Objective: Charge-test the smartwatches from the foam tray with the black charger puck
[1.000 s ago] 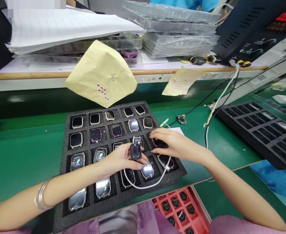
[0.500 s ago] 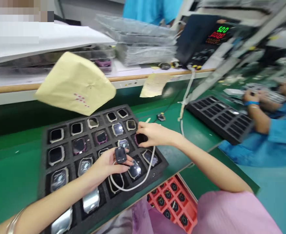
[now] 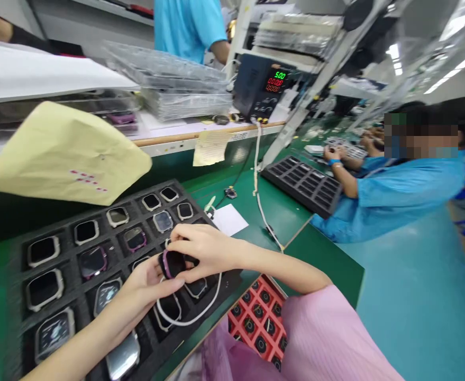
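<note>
My right hand (image 3: 206,247) grips a purple-framed smartwatch (image 3: 174,264) with a dark screen. My left hand (image 3: 147,280) has its fingers curled round the other side, holding a black charger block that is now mostly hidden against the watch's back. From there a white cable (image 3: 194,321) loops down and across the tray. Both hands are together above a black foam tray (image 3: 67,238), where more smartwatches lie in square pockets. Some have silver frames, like the smartwatch (image 3: 44,251) at the left; another, the purple smartwatch (image 3: 93,262), lies nearer the middle.
Yellow paper (image 3: 69,159) hangs from the shelf edge over the tray. White paper (image 3: 230,219) lies on the green bench. Below the bench edge, a red tray (image 3: 262,330) holds round black parts. A power supply (image 3: 260,87) stands on the shelf. To the right, a co-worker sits behind a black tray (image 3: 301,185).
My right hand has lifted the purple smartwatch from its pocket and brought it left to my left hand, against the charger block. The camera view has swung right.
</note>
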Available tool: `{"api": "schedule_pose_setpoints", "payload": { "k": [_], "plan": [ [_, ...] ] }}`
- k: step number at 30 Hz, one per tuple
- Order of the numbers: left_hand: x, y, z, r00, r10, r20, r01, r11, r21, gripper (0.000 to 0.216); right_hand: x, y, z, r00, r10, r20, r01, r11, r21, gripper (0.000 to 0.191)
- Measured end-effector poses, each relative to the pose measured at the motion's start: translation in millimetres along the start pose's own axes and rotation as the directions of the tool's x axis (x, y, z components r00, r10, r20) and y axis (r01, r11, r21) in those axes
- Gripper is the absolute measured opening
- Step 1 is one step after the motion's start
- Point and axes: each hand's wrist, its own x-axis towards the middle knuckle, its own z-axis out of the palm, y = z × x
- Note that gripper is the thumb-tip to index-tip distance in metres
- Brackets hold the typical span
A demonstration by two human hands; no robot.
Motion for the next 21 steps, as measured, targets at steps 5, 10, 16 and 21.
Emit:
{"api": "schedule_pose_setpoints", "payload": {
  "k": [5,10,16,21],
  "plan": [
    [3.2,0.6,-0.8,0.997,0.082,-0.012,-0.082,0.996,0.046,0.036,-1.5,2.1,12.3,0.992,-0.017,-0.126,0.031,0.994,0.109,0.031],
    [8.0,3.1,-2.0,0.992,0.119,0.036,-0.121,0.992,0.033,0.036,-5.5,6.7,19.2,0.959,-0.018,-0.282,0.047,0.994,0.096,0.037],
    [7.6,-0.4,-2.8,0.992,0.124,0.032,-0.126,0.989,0.082,0.037,-0.6,12.4,17.9,0.929,-0.062,-0.365,0.121,0.982,0.143,0.041],
    [9.1,-2.2,-0.2,0.998,0.046,0.035,-0.038,0.976,-0.215,0.044,-2.6,14.4,15.3,0.926,-0.053,-0.374,0.119,0.980,0.157,0.047]
  ]
}}
